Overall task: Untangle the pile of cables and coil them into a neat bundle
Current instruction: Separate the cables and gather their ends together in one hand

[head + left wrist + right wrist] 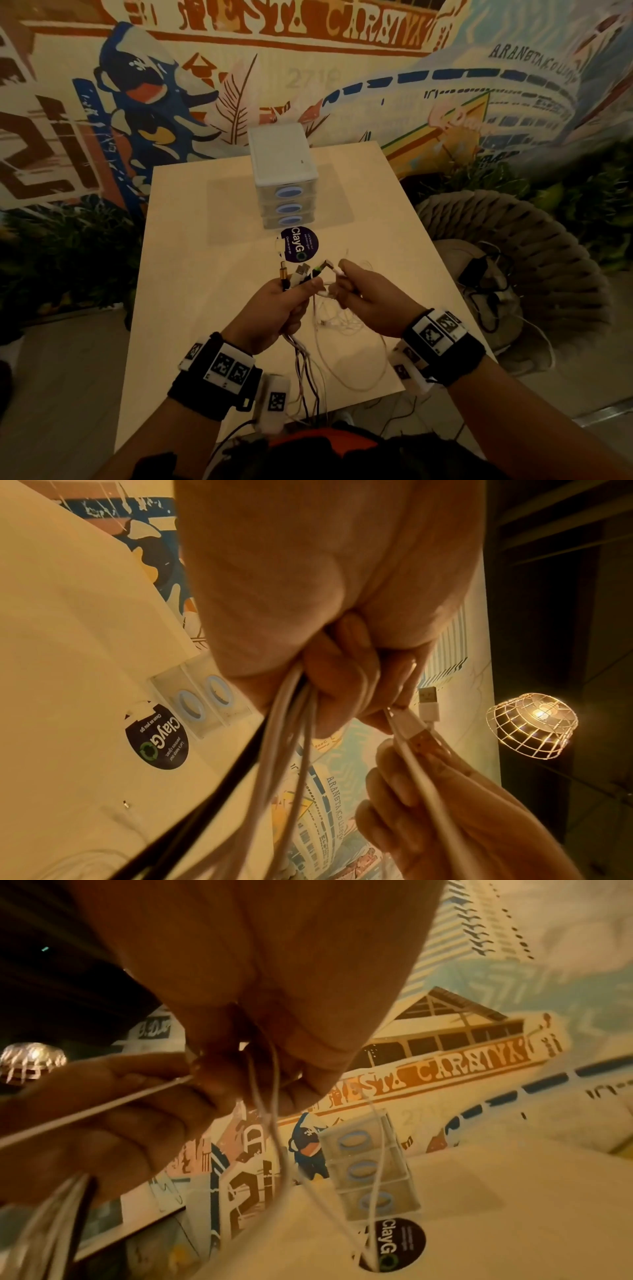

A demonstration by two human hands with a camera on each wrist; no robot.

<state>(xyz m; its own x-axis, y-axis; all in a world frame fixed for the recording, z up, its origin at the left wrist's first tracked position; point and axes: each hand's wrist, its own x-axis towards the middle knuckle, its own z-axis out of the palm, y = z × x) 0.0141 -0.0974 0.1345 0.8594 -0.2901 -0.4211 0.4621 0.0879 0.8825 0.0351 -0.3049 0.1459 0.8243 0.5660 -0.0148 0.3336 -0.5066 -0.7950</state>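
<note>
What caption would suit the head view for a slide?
Left hand grips a bunch of cables; right hand pinches one white cable above the table.

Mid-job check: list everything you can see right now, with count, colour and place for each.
cables: several, white plus at least one black, bunched in the left hand, plug ends up, tails trailing off the near table edge
thin white cable: one, loose loops on the table under the right hand
table: one, pale wood
drawer unit: one, white, three drawers with blue oval handles, far end of the table
round sticker: one, dark, just in front of the drawers
woven chair: one, beige, right of the table
left hand: grips the cables
right hand: pinches the thin white cable
</note>
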